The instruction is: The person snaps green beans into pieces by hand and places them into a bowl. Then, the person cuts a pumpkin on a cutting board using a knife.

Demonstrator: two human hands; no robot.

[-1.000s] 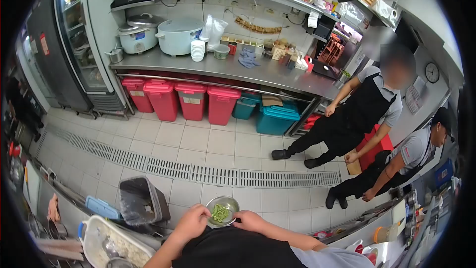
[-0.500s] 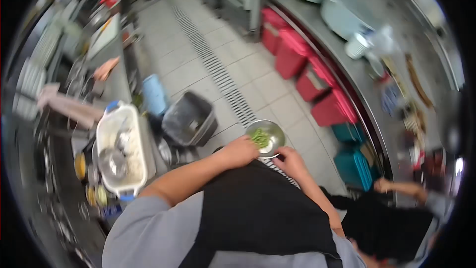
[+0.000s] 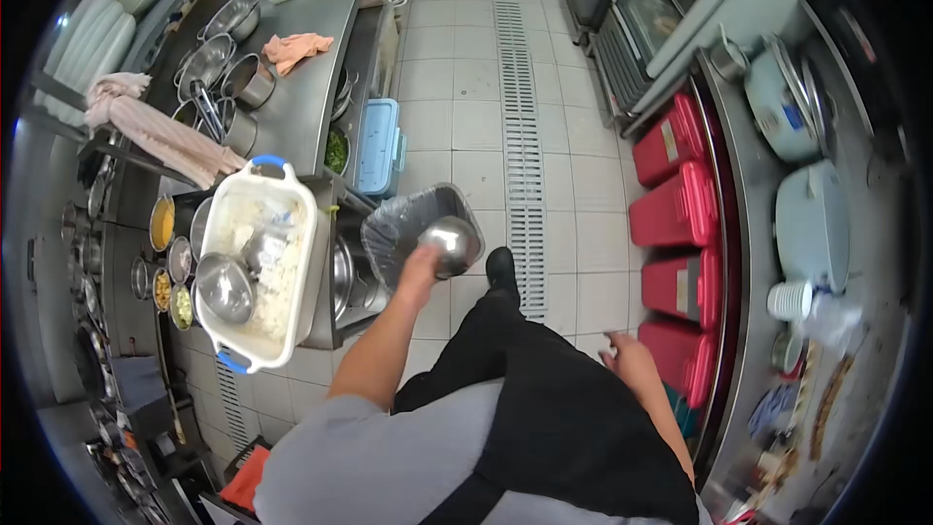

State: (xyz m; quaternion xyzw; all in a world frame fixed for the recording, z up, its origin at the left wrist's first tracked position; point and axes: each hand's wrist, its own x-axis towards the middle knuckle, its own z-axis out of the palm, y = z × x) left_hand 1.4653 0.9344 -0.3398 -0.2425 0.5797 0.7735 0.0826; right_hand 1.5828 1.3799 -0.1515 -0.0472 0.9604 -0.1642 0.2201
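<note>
My left hand [image 3: 422, 266] is closed on a small metal bowl [image 3: 450, 245], which is tipped over a grey bin [image 3: 384, 253] with a clear plastic liner. The bowl's rounded outside faces me, so what is inside it is hidden. My right hand [image 3: 634, 362] hangs on the other side of my body, fingers apart and holding nothing, nearest to the red lidded containers [image 3: 673, 355].
To the left, a white tub [image 3: 303, 282] holds white rice-like food and metal bowls. A light-blue lidded box [image 3: 378, 148] stands beyond the bin. The tiled floor has a drain grate [image 3: 526, 224]. A steel counter [image 3: 739, 194] runs along the right.
Earlier both hands held the bowl upright before me, green pieces inside. Now the left hand has carried it left over the bin and tipped it. The right hand has let go; the view has turned.
</note>
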